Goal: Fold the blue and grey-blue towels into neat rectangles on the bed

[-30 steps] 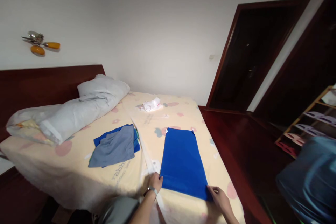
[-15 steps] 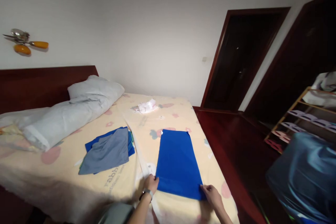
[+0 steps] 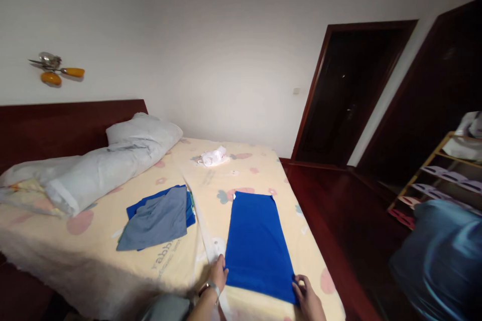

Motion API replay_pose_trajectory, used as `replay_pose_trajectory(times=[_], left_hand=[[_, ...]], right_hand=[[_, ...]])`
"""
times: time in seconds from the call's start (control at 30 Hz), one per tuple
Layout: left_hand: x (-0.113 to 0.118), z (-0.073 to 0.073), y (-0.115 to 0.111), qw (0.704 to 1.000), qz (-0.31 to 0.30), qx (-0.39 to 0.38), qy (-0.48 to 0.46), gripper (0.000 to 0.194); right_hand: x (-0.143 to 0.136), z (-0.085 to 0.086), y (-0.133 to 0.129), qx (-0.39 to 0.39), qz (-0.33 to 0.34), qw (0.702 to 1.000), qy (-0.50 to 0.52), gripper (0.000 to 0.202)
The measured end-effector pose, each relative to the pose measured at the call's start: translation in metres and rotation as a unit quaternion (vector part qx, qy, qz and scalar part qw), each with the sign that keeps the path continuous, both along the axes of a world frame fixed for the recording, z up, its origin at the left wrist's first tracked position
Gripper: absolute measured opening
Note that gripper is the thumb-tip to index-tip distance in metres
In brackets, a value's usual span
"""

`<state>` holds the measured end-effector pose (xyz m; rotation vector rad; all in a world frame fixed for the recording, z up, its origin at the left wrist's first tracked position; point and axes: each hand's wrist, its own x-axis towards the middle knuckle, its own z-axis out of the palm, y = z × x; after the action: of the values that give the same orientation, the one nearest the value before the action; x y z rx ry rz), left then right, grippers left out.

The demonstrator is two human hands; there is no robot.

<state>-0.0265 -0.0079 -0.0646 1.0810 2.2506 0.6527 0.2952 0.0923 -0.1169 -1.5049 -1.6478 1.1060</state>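
A bed (image 3: 263, 165) covered with a pale printed sheet is noted as the main surface. Behind it, a dark door (image 3: 348, 95) is set in the wall, and a dark red headboard (image 3: 71, 123) is noted at the left. A grey-white quilt (image 3: 113, 165) is bunched against the headboard side. At the right, near the floor, a shoe rack (image 3: 422, 175) is partly hidden by a blue-grey covered item, whose nature cannot be told.

The blue cloth (image 3: 258, 241) is found on the near right part of the bed, spread as a long, flat rectangle with straight sides. Its flattening is judged complete or nearly so, as no large wrinkle is seen. Its handling is not judged finished, since both near corners are attended by hands.

To its left, well apart, a loose pile is seen: a grey cloth (image 3: 160, 223) is laid over blue ones (image 3: 152, 198). The pile is untouched, and its edges are not aligned.

The near left corner is touched by the left hand (image 3: 218, 272), the near right corner by the right hand (image 3: 307, 293). Fingers are curled at both edges; whether the fabric is pinched or merely pressed cannot be told.

A small white bundle (image 3: 214, 156) is noted at the far side, untouched. A watch (image 3: 210, 289) is worn on the left wrist.
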Motion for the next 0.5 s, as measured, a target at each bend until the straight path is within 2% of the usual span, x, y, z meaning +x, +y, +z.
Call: replay_pose_trajectory(times=[0.1,0.17,0.27,0.4,0.5], left_hand=[[-0.001,0.005,-0.007,0.984,-0.108,0.008,0.144,0.024],[-0.002,0.011,-0.011,0.971,-0.164,0.025,0.172,0.027],[-0.003,0.017,-0.017,0.958,-0.237,0.048,0.155,0.024],[-0.006,0.015,-0.02,0.953,-0.271,0.032,0.132,0.042],[-0.01,0.011,-0.02,0.954,-0.266,0.024,0.139,0.043]], right_hand=[[-0.001,0.006,-0.002,-0.021,-0.007,0.999,0.024,0.041],[0.0,0.01,-0.001,-0.03,-0.012,0.999,0.022,0.042],[0.001,0.01,0.001,-0.031,-0.014,0.999,0.009,0.042],[0.005,0.003,0.003,-0.035,-0.009,0.999,0.002,0.043],[0.008,-0.003,0.005,-0.043,-0.012,0.999,0.004,0.044]])
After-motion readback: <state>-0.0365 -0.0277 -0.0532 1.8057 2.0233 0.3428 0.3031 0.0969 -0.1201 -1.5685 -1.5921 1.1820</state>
